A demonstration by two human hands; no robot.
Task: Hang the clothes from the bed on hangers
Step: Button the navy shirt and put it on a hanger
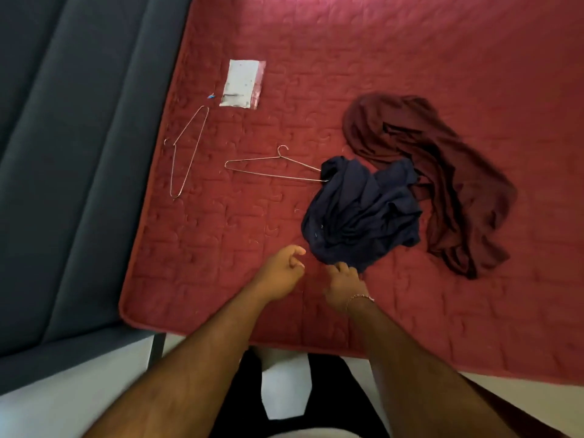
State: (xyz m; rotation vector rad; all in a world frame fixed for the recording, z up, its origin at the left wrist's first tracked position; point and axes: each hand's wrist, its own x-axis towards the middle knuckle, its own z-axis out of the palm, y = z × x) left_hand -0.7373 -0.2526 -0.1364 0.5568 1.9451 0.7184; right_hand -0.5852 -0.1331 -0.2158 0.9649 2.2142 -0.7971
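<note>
A red quilted bedspread is covering the bed beside a dark padded headboard. The right hand is pinching the navy garment; the left hand is hovering loosely curled, holding nothing.

The bed's quilted cover is a rosy red, stitched all over in a pattern of blocks and curls, and the padded upholstered panel beside it is a dark slate blue-grey. On the cover lie a crumpled navy-blue garment, a crumpled dark maroon garment, two thin silvery wire hangers, and a flat white packet with small grey specks. A thin gold-coloured bracelet shows on the right wrist.
</note>
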